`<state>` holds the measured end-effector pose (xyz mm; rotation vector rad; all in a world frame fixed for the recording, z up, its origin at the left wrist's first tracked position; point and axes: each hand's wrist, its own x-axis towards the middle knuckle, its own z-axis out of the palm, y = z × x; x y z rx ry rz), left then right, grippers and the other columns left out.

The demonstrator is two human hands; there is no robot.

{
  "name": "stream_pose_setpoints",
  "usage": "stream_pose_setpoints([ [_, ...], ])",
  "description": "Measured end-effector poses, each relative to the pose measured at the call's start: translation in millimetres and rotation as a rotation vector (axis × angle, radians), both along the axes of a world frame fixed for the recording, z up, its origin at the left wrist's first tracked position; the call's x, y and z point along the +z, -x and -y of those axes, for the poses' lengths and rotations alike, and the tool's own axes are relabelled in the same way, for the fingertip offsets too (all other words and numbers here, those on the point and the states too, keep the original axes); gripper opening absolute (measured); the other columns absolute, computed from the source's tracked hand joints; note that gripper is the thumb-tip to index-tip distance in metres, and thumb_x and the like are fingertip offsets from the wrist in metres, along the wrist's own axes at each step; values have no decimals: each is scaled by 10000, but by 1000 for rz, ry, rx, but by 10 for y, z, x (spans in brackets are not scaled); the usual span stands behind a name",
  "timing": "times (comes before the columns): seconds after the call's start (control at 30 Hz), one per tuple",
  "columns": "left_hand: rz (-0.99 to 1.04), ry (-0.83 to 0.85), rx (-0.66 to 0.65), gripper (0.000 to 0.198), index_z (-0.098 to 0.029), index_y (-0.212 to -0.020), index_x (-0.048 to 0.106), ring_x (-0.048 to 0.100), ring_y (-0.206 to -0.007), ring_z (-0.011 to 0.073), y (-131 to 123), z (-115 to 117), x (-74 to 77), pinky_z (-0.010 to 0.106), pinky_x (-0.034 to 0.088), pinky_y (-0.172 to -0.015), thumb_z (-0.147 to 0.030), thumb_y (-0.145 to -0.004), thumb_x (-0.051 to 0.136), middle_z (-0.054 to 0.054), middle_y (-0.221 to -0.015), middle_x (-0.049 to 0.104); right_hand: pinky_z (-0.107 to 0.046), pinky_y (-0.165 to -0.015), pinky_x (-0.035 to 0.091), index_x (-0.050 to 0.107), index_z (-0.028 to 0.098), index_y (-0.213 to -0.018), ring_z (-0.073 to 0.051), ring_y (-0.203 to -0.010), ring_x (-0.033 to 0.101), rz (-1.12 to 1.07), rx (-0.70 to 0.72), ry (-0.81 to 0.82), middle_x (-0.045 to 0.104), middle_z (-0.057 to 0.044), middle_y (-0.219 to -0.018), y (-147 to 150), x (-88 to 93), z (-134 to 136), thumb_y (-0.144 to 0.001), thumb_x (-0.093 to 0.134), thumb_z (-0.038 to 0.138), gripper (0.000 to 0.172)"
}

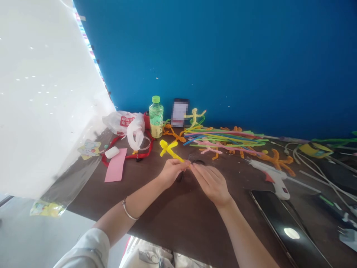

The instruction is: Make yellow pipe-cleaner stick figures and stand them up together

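Note:
A fuzzy yellow pipe-cleaner figure [167,148] with short limbs is held above the table's middle. My left hand [171,174] pinches its long stem between thumb and fingers. Around the stem's lower end, the closed fingertips of my right hand [210,182] meet those of the left; the very tip is hidden between them. Just behind the hands lies a dark looped handle [199,162], perhaps of scissors, partly covered. Farther back is a bundle of coloured pipe cleaners [225,137], with a pink pipe-cleaner figure [209,146] at its front edge.
On the right lie a white glue gun [272,176], an orange pipe-cleaner figure [276,160], a large black phone [287,227] and cables. A green-capped bottle [156,118] stands behind. To the left are a plastic bag [121,121], pink paper [116,167] and a white case [112,152].

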<state>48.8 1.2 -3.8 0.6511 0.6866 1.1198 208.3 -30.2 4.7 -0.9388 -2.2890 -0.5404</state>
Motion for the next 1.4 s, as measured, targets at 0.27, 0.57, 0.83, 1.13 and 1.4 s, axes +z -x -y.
stream_pose_setpoints([
  [0.27, -68, -50, -27, 213, -94, -594, 660, 520, -578, 87, -13, 1, -24, 251, 375, -626, -299, -595, 719, 57, -620, 637, -324, -736, 446, 550, 151, -1116, -194, -837, 605, -10, -15, -90, 662, -99, -933, 23, 24, -31, -798, 508, 76, 330],
  [0.57, -119, -109, 17, 235, -109, -725, 692, 554, -686, 123, -17, -14, -95, 285, 407, -729, -307, -599, 714, 63, -723, 655, -276, -685, 458, 601, 166, -970, -156, -716, 589, -285, -58, -5, 657, -63, -794, 135, -79, -54, -744, 567, 83, 243],
  [0.83, 86, -17, 5, 137, -130, -648, 691, 569, -682, 101, -63, 53, -3, 284, 414, -779, -251, -595, 726, 51, -734, 662, -281, -723, 493, 617, 182, -906, -159, -759, 621, -553, -95, 16, 671, -67, -819, 289, -84, -29, -762, 534, 97, 186],
  [1.13, -180, -157, 136, 197, -150, -739, 680, 602, -696, 151, -68, 55, -9, 328, 466, -746, -301, -613, 698, 40, -718, 671, -292, -599, 509, 636, 171, -819, -151, -617, 612, -1475, -131, 739, 663, -39, -727, 464, -70, -4, -707, 635, 309, 178],
  [1.4, -690, -539, 88, 89, -236, -723, 672, 604, -782, 152, 106, -20, 86, 316, 470, -788, -298, -689, 618, 10, -798, 668, -207, -596, 500, 646, 163, -746, -99, -619, 599, -1944, 34, 1184, 642, -4, -681, 392, -36, -57, -569, 745, 186, 204],
])
